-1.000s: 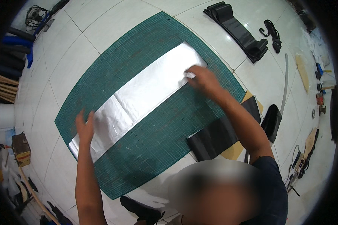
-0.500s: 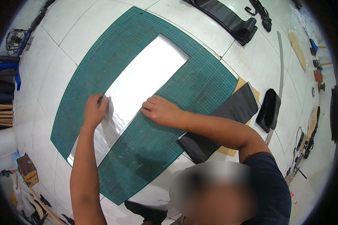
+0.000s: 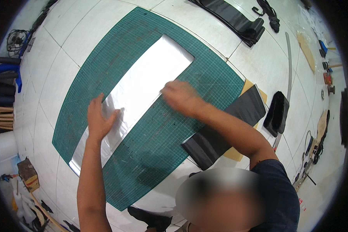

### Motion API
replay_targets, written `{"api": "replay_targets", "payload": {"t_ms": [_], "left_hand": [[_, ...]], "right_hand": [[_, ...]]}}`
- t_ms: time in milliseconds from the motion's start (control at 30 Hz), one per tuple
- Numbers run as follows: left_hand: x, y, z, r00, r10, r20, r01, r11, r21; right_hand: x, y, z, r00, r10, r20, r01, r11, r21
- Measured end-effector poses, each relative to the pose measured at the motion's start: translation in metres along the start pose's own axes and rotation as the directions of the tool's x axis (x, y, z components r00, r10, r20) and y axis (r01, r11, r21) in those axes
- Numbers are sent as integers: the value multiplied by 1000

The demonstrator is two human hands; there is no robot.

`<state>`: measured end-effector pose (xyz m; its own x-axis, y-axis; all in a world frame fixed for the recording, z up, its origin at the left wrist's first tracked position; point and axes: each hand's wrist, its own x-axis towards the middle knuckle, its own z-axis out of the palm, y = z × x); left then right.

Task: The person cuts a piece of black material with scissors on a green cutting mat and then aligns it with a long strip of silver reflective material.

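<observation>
A long silvery sheet [image 3: 143,81] lies slantwise on a green cutting mat [image 3: 120,46] with a grid. My left hand [image 3: 101,123] rests over the sheet's left edge, thumb and fingers spread, the thumb on the silvery surface. My right hand [image 3: 181,96] is at the sheet's right edge, higher up. Its fingers are curled toward that edge but smeared by motion, so whether they grip it cannot be made out. Wrinkles show in the sheet around my left hand, and its near end reaches the mat's lower left edge.
Right of the mat, folded black material [image 3: 228,123] lies over tan sheets [image 3: 236,154], overlapping the mat. Beyond are a black brush [image 3: 277,112] and a long metal ruler [image 3: 289,65]. More black material [image 3: 232,19] lies at the top; a brown box [image 3: 28,174] stands lower left.
My right hand has moved up along the sheet's right edge. My left hand has opened, its fingers spreading and thumb shifting right over the sheet. The sheet has barely shifted.
</observation>
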<state>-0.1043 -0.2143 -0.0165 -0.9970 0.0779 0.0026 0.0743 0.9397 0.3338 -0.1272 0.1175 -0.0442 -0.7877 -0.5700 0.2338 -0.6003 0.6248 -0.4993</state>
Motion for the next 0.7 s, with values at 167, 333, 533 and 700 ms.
{"api": "replay_targets", "payload": {"t_ms": [167,333,533,700], "left_hand": [[-55,33,-5,988,32,149,-45,995,86],[-95,20,7,997,-12,79,8,999,53],[-100,14,19,999,16,49,-14,999,-35],[-100,6,21,999,35,25,-34,999,-7]], "right_hand": [[-10,59,-49,951,260,-170,-274,959,-67],[20,74,-46,931,249,-266,-305,932,-194],[36,94,-19,914,291,-283,-356,909,-214],[35,93,-19,953,195,-232,-255,930,-265]]}}
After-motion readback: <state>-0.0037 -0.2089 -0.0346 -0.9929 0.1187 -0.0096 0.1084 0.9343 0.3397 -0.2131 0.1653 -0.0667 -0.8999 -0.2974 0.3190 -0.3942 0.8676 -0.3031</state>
